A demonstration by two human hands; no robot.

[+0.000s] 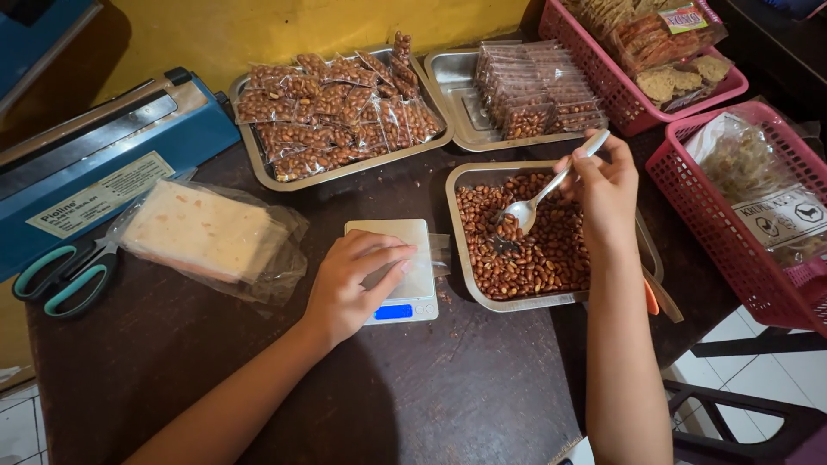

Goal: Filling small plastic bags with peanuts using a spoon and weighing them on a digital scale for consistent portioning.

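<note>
The dark brown tabletop [448, 387] carries three metal trays [482, 284], a small scale [405, 301], scissors [65, 275], a blue sealer [95, 164], and two pink baskets [758, 284].

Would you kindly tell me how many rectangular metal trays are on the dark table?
3. One rectangular metal tray of bagged peanuts sits at back left, a second beside it at back centre, a third of loose peanuts under the spoon-holding right hand.
</note>
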